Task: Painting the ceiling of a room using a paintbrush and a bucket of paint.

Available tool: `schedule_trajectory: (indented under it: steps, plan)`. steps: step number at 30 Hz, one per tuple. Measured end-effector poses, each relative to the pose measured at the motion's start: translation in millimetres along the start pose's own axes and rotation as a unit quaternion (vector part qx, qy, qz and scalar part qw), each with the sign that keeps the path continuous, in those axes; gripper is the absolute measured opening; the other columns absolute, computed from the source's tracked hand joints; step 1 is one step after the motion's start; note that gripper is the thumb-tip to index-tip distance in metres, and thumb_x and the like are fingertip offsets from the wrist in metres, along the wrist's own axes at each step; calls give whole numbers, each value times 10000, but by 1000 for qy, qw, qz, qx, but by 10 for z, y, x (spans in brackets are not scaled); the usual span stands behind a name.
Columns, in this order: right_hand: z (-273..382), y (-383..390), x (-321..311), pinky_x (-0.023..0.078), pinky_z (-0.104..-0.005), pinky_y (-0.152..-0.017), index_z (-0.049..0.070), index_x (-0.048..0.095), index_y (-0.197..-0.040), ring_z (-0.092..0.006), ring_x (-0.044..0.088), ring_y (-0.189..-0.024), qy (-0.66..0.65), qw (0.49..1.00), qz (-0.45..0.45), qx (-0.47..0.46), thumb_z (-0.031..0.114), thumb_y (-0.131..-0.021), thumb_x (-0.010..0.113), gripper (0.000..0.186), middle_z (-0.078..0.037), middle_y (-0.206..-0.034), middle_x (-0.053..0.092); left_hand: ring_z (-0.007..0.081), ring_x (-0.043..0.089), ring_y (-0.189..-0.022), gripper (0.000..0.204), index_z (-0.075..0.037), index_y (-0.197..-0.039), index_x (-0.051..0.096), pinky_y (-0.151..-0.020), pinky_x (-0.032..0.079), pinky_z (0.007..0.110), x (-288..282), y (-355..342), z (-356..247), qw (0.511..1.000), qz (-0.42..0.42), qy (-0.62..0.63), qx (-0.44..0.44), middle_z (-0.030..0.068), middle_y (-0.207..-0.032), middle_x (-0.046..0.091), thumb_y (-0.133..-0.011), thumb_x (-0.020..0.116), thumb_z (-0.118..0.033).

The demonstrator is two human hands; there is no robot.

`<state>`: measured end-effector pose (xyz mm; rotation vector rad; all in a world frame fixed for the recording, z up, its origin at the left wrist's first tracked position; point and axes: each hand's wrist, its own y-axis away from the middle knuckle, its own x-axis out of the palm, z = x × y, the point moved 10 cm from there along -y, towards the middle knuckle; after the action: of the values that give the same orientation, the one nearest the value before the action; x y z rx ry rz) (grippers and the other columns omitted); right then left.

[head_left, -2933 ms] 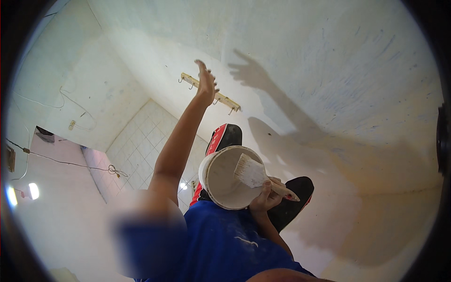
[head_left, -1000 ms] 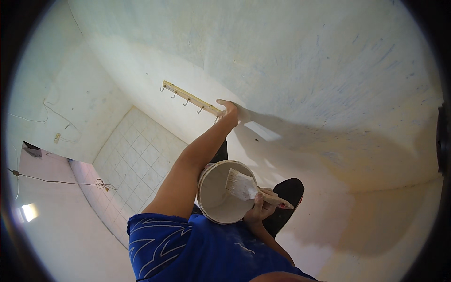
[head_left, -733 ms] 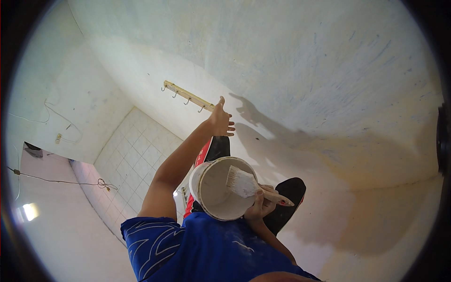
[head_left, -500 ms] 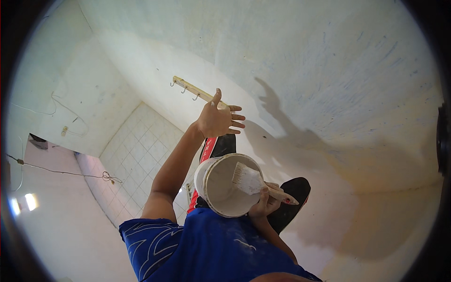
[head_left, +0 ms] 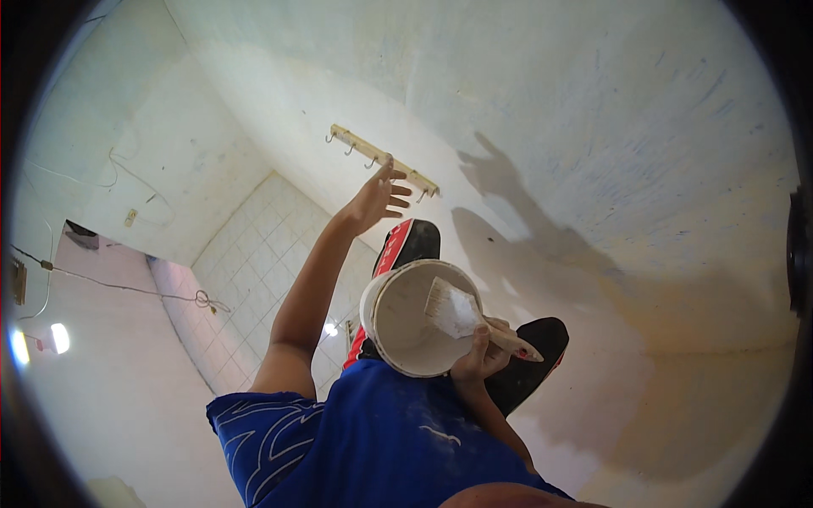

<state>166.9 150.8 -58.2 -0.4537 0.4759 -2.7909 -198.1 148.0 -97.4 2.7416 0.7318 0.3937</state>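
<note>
My left hand [head_left: 378, 200] is stretched out ahead with its fingers apart and nothing in it. In the picture it overlaps a wooden hook rail [head_left: 360, 144]; I cannot tell whether it touches the rail. My right hand [head_left: 481, 357] grips a wide paintbrush [head_left: 458, 311] by its wooden handle, with the white-coated bristles over the mouth of a bucket. The whitish bucket [head_left: 398, 334] stands tilted between my legs, and my right hand is against its rim. Whether those fingers also hold the rim is partly hidden.
A patchy, partly painted wall [head_left: 584, 110] rises in front and to the right, with shadows on it. Pale floor tiles [head_left: 246, 245] lie to the left. A cable [head_left: 127, 289] hangs across the left side, near bright lamps [head_left: 58, 339].
My left hand has moved leftward along the hook rail and turned more edge-on, its fingers still apart. The view has shifted slightly. My right hand keeps the paintbrush at the bucket.
</note>
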Motion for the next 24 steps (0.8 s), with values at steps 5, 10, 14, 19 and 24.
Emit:
schedule_trajectory:
  steps: [5,10,14,19,24]
  plan:
    - [-50,-19,-40,498,-333,-890,-42,526,-1121,-166,589,-980,31,999,5,16,98,-1034,595,179,-125,-1068,578,383,544,-1269,1089,16,-1540,275,-1085,422,563,-498,-200,753,968,-112,-199,-100,289,-1434,497,-931,311,-886]
    - [-14,-22,-44,497,-334,-900,-47,535,-1128,-163,593,-982,25,1000,-2,7,117,-1035,604,201,-129,-1077,584,517,311,-1497,1167,86,-1560,219,-1212,310,557,-575,-353,1202,935,-122,-309,-124,379,-1553,351,-908,417,-861]
    - [-44,-11,-41,495,-333,-899,-46,533,-1115,-165,590,-984,33,999,-4,23,112,-1036,603,191,-132,-1076,583,534,362,-1460,1174,116,-1533,233,-1190,344,546,-409,-451,1242,913,-116,-378,-97,418,-1496,388,-903,464,-847]
    - [24,-12,-8,492,-334,-897,-42,532,-1106,-164,585,-986,36,999,1,27,98,-1036,592,167,-130,-1080,577,567,412,-1413,1105,117,-1504,273,-1170,375,569,-205,-530,1237,894,-138,-415,-92,438,-1429,434,-914,519,-785]
    - [11,-19,-15,487,-343,-912,-41,531,-1105,-174,575,-1008,37,999,-1,27,86,-1032,589,157,-128,-1081,575,531,512,-1344,1036,97,-1481,336,-1112,428,578,16,-556,1100,845,-128,-515,-71,401,-1405,481,-923,541,-751]
